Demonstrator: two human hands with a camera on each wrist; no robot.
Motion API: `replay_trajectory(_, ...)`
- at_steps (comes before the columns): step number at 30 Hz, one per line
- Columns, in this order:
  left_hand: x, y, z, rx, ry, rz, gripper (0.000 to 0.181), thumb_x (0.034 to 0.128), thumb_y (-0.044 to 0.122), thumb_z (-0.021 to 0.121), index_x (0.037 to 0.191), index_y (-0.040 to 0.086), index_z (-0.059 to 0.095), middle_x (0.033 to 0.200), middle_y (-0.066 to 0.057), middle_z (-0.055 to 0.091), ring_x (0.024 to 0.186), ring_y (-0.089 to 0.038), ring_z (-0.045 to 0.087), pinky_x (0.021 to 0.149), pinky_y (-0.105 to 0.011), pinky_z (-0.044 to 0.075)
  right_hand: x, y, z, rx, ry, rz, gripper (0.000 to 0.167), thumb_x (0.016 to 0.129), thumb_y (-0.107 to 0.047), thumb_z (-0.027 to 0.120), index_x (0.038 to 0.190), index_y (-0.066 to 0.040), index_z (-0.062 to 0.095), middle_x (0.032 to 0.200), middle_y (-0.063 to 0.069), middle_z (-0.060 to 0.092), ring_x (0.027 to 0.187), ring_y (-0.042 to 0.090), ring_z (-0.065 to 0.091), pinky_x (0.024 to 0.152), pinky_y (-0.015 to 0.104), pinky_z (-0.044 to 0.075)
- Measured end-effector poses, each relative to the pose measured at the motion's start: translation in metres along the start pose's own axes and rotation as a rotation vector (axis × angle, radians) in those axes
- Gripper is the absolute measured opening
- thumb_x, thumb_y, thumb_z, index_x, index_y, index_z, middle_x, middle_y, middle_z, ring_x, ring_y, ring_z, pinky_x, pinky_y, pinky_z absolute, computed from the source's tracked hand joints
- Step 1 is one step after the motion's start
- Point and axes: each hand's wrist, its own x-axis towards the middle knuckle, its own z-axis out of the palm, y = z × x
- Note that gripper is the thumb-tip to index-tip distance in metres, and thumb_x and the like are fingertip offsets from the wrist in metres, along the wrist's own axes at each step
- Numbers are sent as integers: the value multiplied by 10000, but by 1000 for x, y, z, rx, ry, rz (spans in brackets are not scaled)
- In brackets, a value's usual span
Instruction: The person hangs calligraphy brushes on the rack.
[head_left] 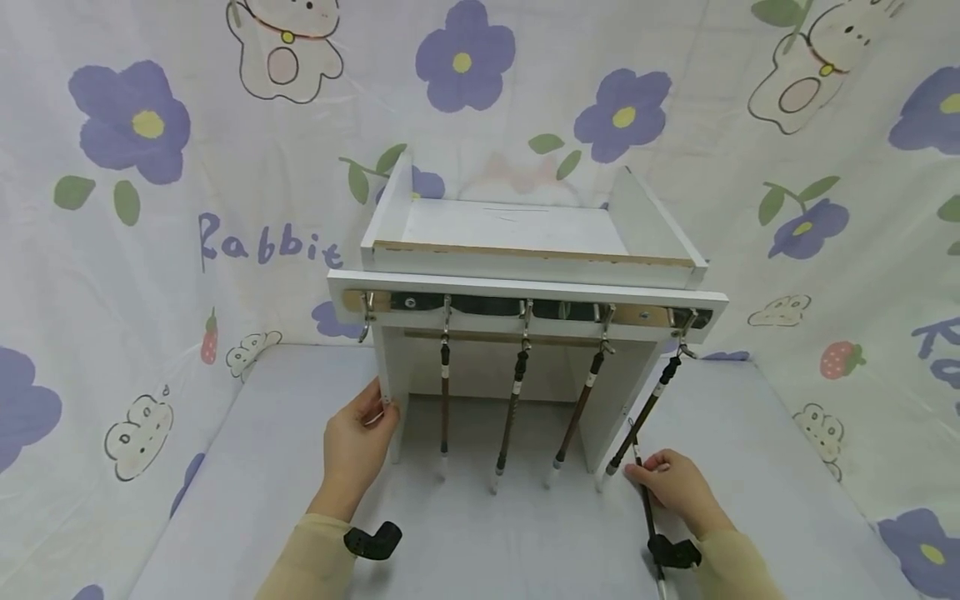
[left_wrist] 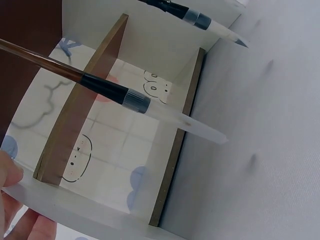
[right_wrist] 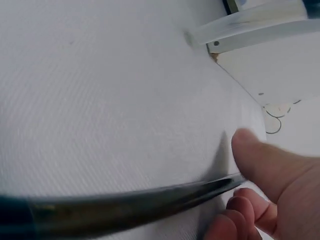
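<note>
A white wooden brush rack (head_left: 487, 283) stands on the table, with a row of metal hooks along its front bar. My left hand (head_left: 358, 442) grips the front edge of its left side panel (left_wrist: 100, 212), thumb on one face and fingers on the other. At the right, my right hand (head_left: 678, 487) pinches a dark-handled calligraphy brush (head_left: 648, 508) between thumb and fingers, close over the table. In the right wrist view the brush shaft (right_wrist: 125, 212) runs into the thumb-finger gap; the exact contact is partly hidden.
Several capped brushes (head_left: 512, 408) hang from the hooks, and the leftmost hook (head_left: 366, 317) carries none. An open tray (head_left: 517, 229) forms the rack's top. Behind it hangs a patterned cloth (head_left: 262, 167); a white cloth covers the table (head_left: 450, 550).
</note>
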Motion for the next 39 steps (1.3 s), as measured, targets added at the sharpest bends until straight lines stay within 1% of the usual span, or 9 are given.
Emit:
replay_trajectory(3, -1, -1, 0, 2, 4, -3, 420, 920, 171, 656, 1335, 157, 598, 1218, -49, 652, 1026, -131, 652, 799, -203, 547, -2, -3, 0, -31, 24, -24, 456, 836, -437, 735, 953, -27, 574, 852, 88, 583, 743, 220, 531, 589, 304, 418)
replay_trajectory(6, -1, 0, 0, 1, 5, 7, 422, 921, 164, 652, 1339, 149, 595, 1226, -56, 647, 1031, -145, 652, 803, -208, 546, -3, -3, 1, -42, 40, -26, 407, 846, -396, 733, 921, -21, 595, 818, 79, 577, 725, 213, 524, 578, 296, 415)
replay_trajectory(11, -1, 0, 0, -4, 4, 14, 420, 923, 160, 650, 1339, 155, 596, 1230, -55, 645, 1038, -145, 649, 805, -204, 543, -1, 0, 4, -24, 42, -3, 323, 864, -333, 709, 860, -20, 633, 729, 39, 557, 662, 188, 516, 537, 282, 415)
replay_trajectory(16, -1, -1, -1, -2, 3, 17, 418, 923, 163, 652, 1336, 140, 596, 1214, -63, 653, 1031, -143, 651, 799, -204, 545, -2, 2, 4, 15, 32, 13, 283, 869, -294, 691, 851, -15, 644, 710, 31, 540, 651, 180, 513, 524, 283, 438)
replay_trajectory(20, -1, 0, -1, -6, 2, 17, 419, 921, 162, 654, 1335, 129, 596, 1206, -72, 656, 1030, -144, 652, 800, -202, 544, -4, 1, 2, 58, 34, 13, 285, 874, -292, 684, 877, -8, 659, 710, 32, 545, 649, 173, 512, 528, 281, 463)
replay_trajectory(27, -1, -1, -1, -2, 6, 13, 420, 917, 166, 661, 1331, 136, 600, 1199, -67, 660, 1022, -137, 654, 796, -203, 547, -9, 3, -4, 178, 65, 28, 338, 923, -320, 628, 1012, 5, 639, 828, 57, 596, 703, 179, 539, 555, 285, 502)
replay_trajectory(31, -1, 0, -1, -10, -2, 24, 424, 919, 160, 656, 1338, 124, 594, 1212, -83, 652, 1034, -165, 653, 801, -208, 545, -17, 3, -13, 220, 125, 35, 414, 943, -369, 605, 1110, 10, 618, 882, 71, 610, 741, 174, 538, 583, 276, 495)
replay_trajectory(36, 0, -1, -1, -9, -2, 26, 421, 921, 169, 655, 1337, 132, 595, 1210, -74, 654, 1030, -155, 653, 799, -201, 545, -30, -3, -31, 283, 226, -7, 499, 961, -405, 575, 1239, 10, 580, 954, 112, 630, 752, 140, 581, 622, 253, 527)
replay_trajectory(39, -1, -2, -1, -9, -3, 12, 417, 920, 173, 660, 1332, 141, 599, 1207, -62, 656, 1026, -134, 652, 798, -194, 544, -40, -10, -41, 311, 290, -26, 487, 962, -401, 575, 1258, -14, 588, 935, 83, 642, 727, 121, 597, 627, 242, 546)
